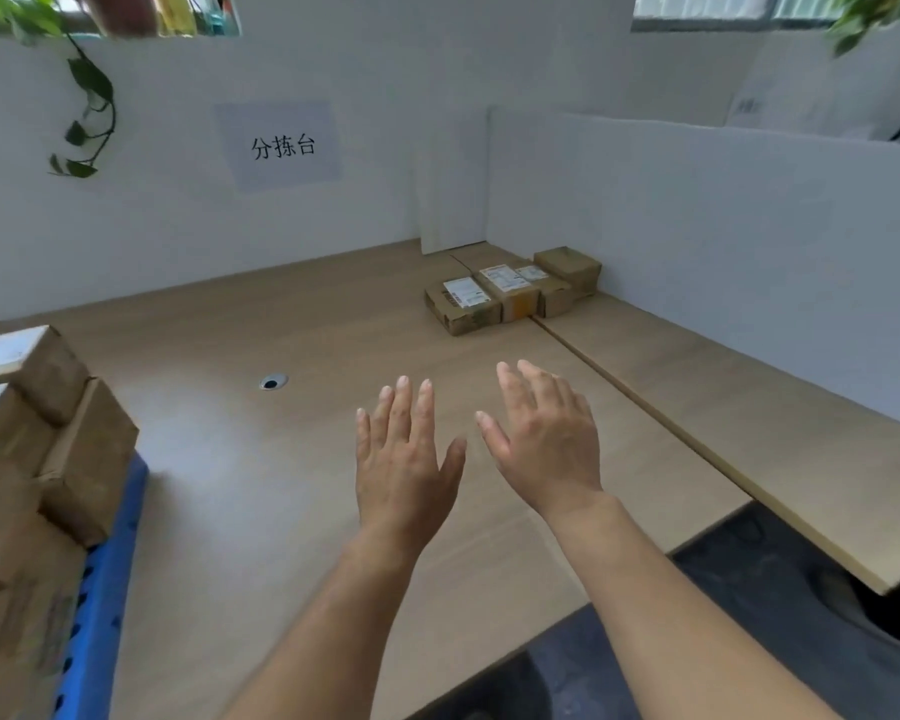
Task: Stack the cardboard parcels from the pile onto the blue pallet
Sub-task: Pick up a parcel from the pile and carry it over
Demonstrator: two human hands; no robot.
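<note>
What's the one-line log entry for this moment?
left hand: open, empty | right hand: open, empty | pile: far right on table, no hand on it | pallet: near left, parcels stacked on it

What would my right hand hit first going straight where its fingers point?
The right hand would likely meet the nearest labelled parcel in the corner; only table lies between, depth unclear.
</note>
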